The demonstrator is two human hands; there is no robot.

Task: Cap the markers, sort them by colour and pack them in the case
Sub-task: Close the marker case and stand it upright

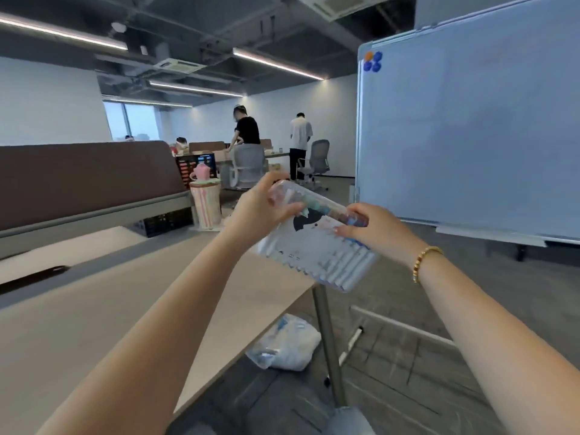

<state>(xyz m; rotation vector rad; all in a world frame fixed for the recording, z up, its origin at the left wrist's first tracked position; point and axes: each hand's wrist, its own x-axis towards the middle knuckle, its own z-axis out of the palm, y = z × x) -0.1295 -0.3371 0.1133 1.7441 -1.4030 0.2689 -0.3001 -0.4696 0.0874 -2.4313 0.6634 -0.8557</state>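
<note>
I hold a clear plastic marker case (317,246) up in the air, beyond the table's right corner, tilted down to the right. Rows of white-barrelled markers with coloured caps (326,210) fill it. My left hand (266,205) grips the case's upper left end, fingers wrapped over the top. My right hand (370,227) holds its right side, thumb on the front; a gold bead bracelet sits on that wrist. The picture is blurred, so single markers are hard to tell apart.
A light wooden table (94,309) lies below my left arm, with a dark divider panel (88,180) behind it. A large whiteboard (470,136) stands on the right. A white plastic bag (285,343) lies on the floor by the table leg. Two people stand at far desks.
</note>
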